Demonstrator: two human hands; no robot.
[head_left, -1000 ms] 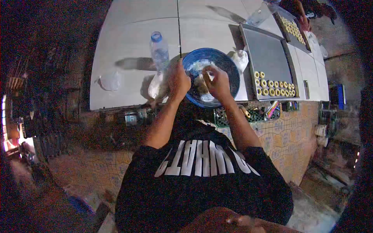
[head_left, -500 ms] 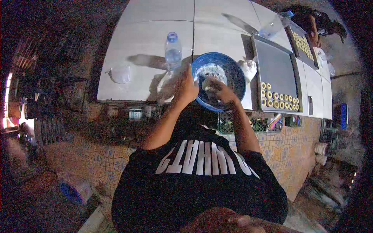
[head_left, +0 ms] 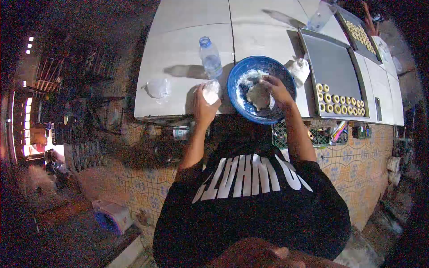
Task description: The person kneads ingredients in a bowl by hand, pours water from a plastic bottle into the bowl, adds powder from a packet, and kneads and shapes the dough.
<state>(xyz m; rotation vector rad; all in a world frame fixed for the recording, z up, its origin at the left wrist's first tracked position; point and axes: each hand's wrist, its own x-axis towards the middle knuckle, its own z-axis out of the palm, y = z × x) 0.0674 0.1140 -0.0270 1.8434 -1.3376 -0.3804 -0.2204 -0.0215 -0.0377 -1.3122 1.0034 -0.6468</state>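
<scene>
A blue basin stands near the front edge of the table, white powder spread over its inside. My right hand reaches into it from the right, fingers bent onto the edge of a pale, rough lump of dough. To the left of the basin, my left hand is closed round a small plastic bag of white powder, just above the tabletop. Behind that bag rises an uncapped clear plastic bottle with some liquid in it.
Another clear bag lies at the left. Right of the basin are a white bag and a metal tray with rows of ring-shaped dough pieces. Farther right, another person's arm is beside a second filled tray.
My left hand has left the basin's rim and now grips the bag of powder on the left. My right hand has shifted in the basin, where the dough lump now shows. The view has moved.
</scene>
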